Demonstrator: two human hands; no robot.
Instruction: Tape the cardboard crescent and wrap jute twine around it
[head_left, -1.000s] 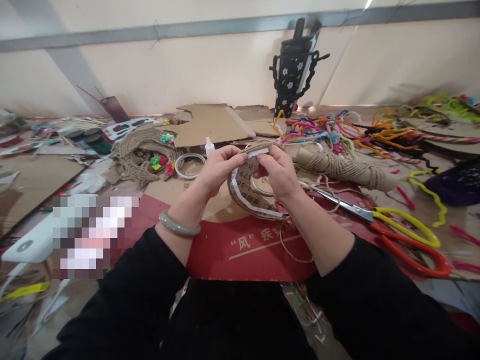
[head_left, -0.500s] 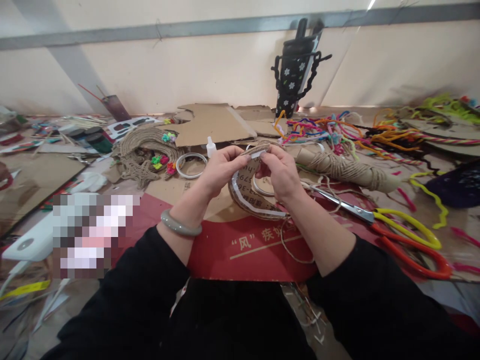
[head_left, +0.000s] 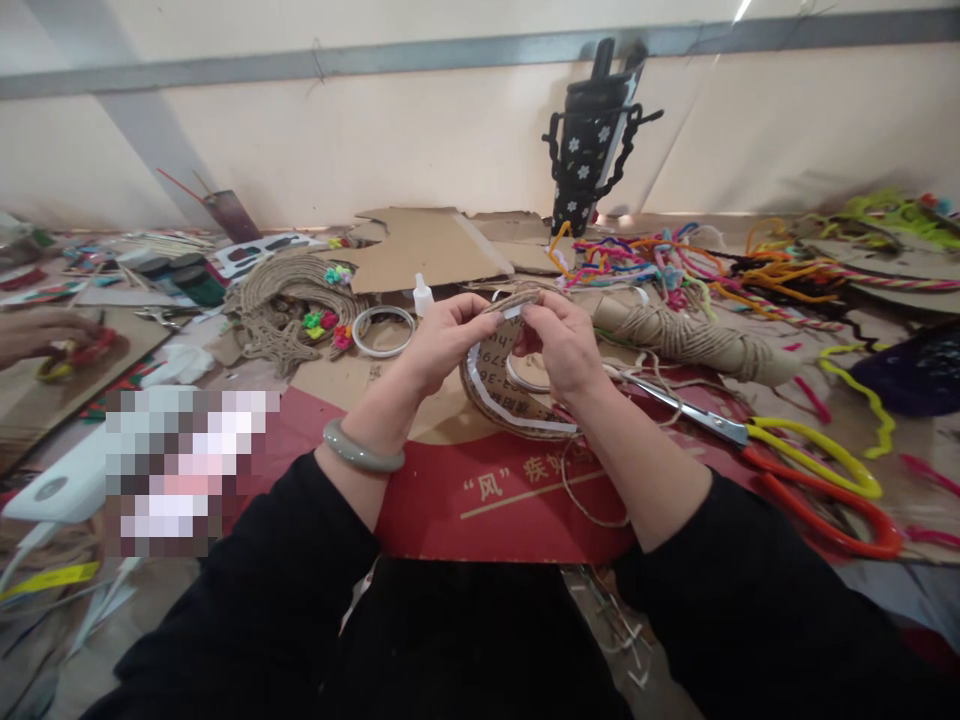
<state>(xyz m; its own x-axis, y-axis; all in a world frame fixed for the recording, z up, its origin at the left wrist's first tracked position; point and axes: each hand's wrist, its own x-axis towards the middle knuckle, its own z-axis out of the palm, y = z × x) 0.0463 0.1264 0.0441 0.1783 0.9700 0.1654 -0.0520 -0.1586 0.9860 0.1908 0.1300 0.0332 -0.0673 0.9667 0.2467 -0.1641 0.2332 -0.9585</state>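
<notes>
A rounded cardboard piece (head_left: 517, 385) with printed characters is held upright between my hands. White tape (head_left: 491, 403) runs along its rim, and jute twine lies around its outer edge. My left hand (head_left: 446, 345) is closed, pinching the upper edge with thumb and fingers. Close beside it, my right hand (head_left: 566, 350) is closed too, its thumb and finger pressing the twine and white tape at that edge. Part of the piece is hidden behind my right hand. A loose twine loop (head_left: 592, 515) hangs over the red printed board (head_left: 427, 520) below.
Scissors (head_left: 720, 425) with yellow and orange handles lie right, near a twine-wound cardboard tube (head_left: 697, 340). A glue bottle (head_left: 423, 295), white ring (head_left: 382, 332) and twine starfish (head_left: 274, 345) are left. Behind stands a black flowered tumbler (head_left: 592, 150). Another person's hand (head_left: 45, 335) is far left.
Another person's hand has come into view at the far left, over the cardboard there. My hands have hardly moved, and the cardboard piece has shifted very slightly.
</notes>
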